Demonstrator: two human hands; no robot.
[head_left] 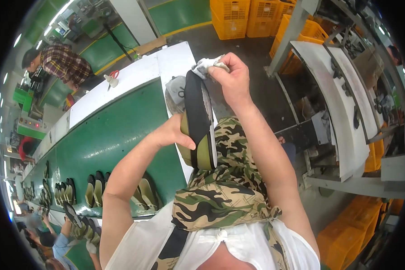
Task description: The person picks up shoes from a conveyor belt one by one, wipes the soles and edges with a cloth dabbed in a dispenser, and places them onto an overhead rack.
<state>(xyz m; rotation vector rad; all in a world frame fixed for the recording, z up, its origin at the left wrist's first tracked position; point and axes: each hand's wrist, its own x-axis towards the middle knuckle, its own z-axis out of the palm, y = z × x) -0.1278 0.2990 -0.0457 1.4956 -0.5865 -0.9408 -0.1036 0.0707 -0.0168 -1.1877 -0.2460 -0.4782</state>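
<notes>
A black and olive-green slip-on shoe [197, 101] is in front of me, toe pointing away and sole edge turned to the right. My left hand [173, 131] grips its olive heel part, thumb across the side. My right hand [234, 76] is closed on a crumpled white cloth [206, 67], which touches the shoe at its toe end. Part of that cloth is hidden by the fingers. Just left of the shoe, a grey cloth or bag-like item [176, 89] lies on the white table edge.
A green conveyor belt [112, 130] runs to the left, carrying several olive shoes [94, 189]. Red-handled scissors [114, 74] and a small white bottle [111, 81] are on the white ledge. Yellow crates [229, 20] and a rack [335, 103] are nearby. Co-workers [63, 63] work along the line.
</notes>
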